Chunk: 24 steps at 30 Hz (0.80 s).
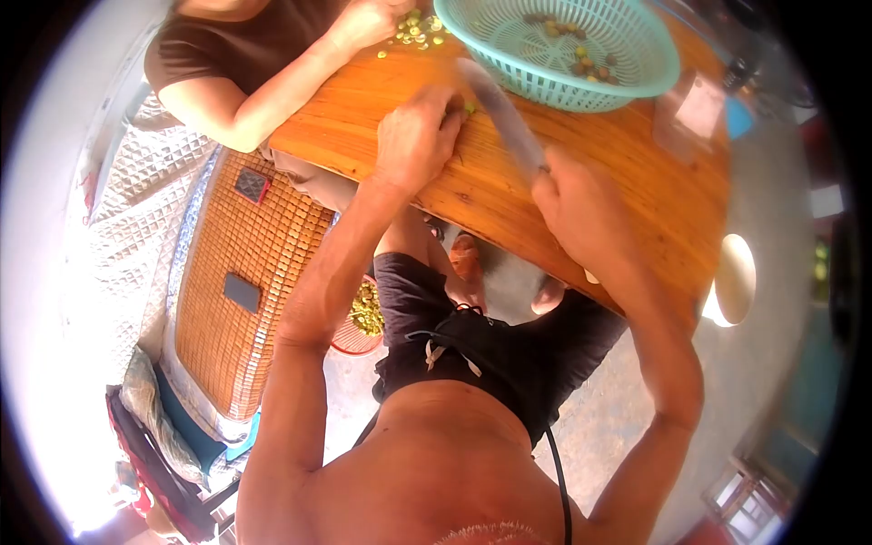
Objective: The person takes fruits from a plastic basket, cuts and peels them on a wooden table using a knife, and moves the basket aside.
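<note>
My left hand [416,136] rests on the wooden table [563,182], its fingertips pinching a small green fruit [470,107]. My right hand [577,204] grips the handle of a large knife [502,113], whose blurred blade slants up toward the green fruit by my left fingers. The blade's tip lies near the rim of a teal plastic basket [636,77] holding a few small green and brown fruits.
Another person's hand [363,23] rests at the table's far left by a pile of green fruit pieces [416,32]. A red basket of green fruits [363,318] stands on the floor under the table. A woven mat bed [241,282] with a phone lies to the left.
</note>
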Motion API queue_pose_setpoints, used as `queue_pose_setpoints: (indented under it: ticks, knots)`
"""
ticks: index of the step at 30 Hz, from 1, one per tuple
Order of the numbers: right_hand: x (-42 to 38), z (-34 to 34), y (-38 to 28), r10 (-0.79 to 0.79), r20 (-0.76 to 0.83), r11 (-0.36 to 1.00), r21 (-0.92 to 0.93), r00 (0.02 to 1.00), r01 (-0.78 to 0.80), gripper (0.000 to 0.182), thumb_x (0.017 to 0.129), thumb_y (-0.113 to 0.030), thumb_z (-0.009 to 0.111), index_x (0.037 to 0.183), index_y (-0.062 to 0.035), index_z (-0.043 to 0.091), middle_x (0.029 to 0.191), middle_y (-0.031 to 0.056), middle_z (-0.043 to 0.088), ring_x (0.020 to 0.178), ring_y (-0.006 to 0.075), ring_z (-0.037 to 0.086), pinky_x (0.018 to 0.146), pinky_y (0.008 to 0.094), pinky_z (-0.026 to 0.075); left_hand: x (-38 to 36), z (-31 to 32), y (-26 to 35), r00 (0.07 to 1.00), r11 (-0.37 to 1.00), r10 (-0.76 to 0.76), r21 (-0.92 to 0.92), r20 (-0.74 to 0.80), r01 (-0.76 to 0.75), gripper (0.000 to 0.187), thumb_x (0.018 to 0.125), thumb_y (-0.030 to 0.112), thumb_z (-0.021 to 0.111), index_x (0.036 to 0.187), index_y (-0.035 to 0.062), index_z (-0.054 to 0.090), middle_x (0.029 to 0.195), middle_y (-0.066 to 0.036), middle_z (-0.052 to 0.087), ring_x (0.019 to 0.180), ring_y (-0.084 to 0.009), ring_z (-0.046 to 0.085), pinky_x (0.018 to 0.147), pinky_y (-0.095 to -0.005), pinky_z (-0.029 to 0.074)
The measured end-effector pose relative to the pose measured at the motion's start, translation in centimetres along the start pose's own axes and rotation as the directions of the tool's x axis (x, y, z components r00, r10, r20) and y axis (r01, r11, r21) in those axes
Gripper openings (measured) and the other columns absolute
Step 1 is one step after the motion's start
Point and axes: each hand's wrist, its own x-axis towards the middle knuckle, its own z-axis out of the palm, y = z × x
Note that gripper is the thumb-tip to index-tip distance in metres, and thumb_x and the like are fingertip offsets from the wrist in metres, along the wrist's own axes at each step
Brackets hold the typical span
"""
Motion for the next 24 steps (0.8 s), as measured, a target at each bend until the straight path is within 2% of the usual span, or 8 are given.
queue_pose_setpoints:
  ticks: [2,6,8,11,13,16,20,24]
  knots:
    - [-0.3,0.0,1.0,-0.025,-0.061,0.992,0.125,0.998,0.032,0.021,0.099,-0.019,0.054,0.093,0.0013,0.059,0.084,0.0299,0.067,0.081,0.052,0.063,0.072,0.0618,0.046,1.2,0.4,-1.0,1.0,0.997,0.02,0.081,0.012,-0.021,0.02,0.092,0.022,0.072,0.107,0.0081,0.069,0.104,-0.014,0.073,0.092,-0.0354,0.071,0.077,-0.0448,0.056]
    - [-0.5,-0.1,1.3,-0.025,-0.103,0.986,0.159,0.994,0.041,0.023,0.099,-0.019,0.054,0.092,0.002,0.058,0.084,0.031,0.066,0.081,0.0526,0.062,0.073,0.062,0.046,1.7,0.2,-1.3,0.995,0.998,0.04,0.059,-0.089,-0.034,0.022,0.093,0.022,0.07,0.111,0.0085,0.067,0.102,-0.015,0.072,0.09,-0.0386,0.07,0.077,-0.048,0.055]
    - [-0.6,-0.6,1.1,0.048,0.011,0.988,0.148,0.999,-0.049,0.022,0.097,-0.018,0.058,0.102,0.0034,0.059,0.09,0.0308,0.063,0.089,0.0518,0.059,0.076,0.0546,0.045,1.1,-0.1,-0.8,0.996,0.999,0.033,0.01,-0.085,-0.032,0.023,0.093,0.02,0.07,0.113,0.0099,0.067,0.103,-0.015,0.07,0.091,-0.0406,0.069,0.078,-0.0502,0.055]
    - [-0.4,-0.5,1.2,0.073,0.039,0.981,0.175,0.997,-0.079,0.022,0.098,-0.018,0.057,0.102,0.0036,0.059,0.091,0.0309,0.063,0.089,0.052,0.059,0.076,0.0545,0.045,-0.2,-0.5,-0.2,0.999,0.997,-0.051,0.06,0.008,0.051,0.024,0.093,0.018,0.069,0.115,0.0081,0.067,0.107,-0.015,0.067,0.096,-0.0411,0.066,0.081,-0.0497,0.054]
    - [-0.4,-0.1,1.3,0.04,-0.01,0.982,0.187,0.999,-0.037,0.021,0.098,-0.018,0.056,0.097,0.0032,0.059,0.087,0.031,0.064,0.085,0.0525,0.06,0.075,0.058,0.045,-0.8,-0.5,-0.3,0.986,0.982,0.158,0.114,-0.048,-0.152,0.027,0.095,0.018,0.067,0.12,0.0072,0.067,0.115,-0.016,0.067,0.099,-0.0375,0.067,0.085,-0.0458,0.055]
    - [-0.3,0.2,1.5,-0.015,-0.072,0.982,0.189,0.997,0.028,0.021,0.098,-0.017,0.055,0.093,0.0026,0.058,0.083,0.031,0.065,0.081,0.053,0.061,0.073,0.0614,0.045,-1.4,-1.2,-0.4,0.963,0.958,0.266,0.124,-0.043,-0.259,0.028,0.095,0.015,0.067,0.121,0.0071,0.067,0.113,-0.015,0.068,0.102,-0.037,0.066,0.086,-0.0451,0.055]
    - [-0.4,0.1,1.5,-0.049,-0.096,0.986,0.156,0.994,0.064,0.02,0.098,-0.017,0.055,0.092,0.0021,0.059,0.083,0.0307,0.065,0.081,0.0528,0.061,0.073,0.0612,0.045,-1.8,-1.1,-1.0,0.975,0.975,0.218,0.061,-0.049,-0.215,0.026,0.094,0.013,0.069,0.119,0.0071,0.068,0.108,-0.016,0.069,0.099,-0.0361,0.067,0.086,-0.044,0.055]
    - [-0.3,0.1,1.3,-0.044,-0.095,0.989,0.138,0.995,0.057,0.021,0.098,-0.018,0.056,0.092,0.002,0.059,0.083,0.0305,0.065,0.082,0.0527,0.061,0.073,0.0615,0.044,-1.6,-1.1,-0.1,1.0,0.998,0.004,-0.057,0.005,-0.004,0.023,0.091,0.013,0.074,0.113,0.0074,0.069,0.1,-0.015,0.07,0.088,-0.0298,0.07,0.081,-0.0397,0.057]
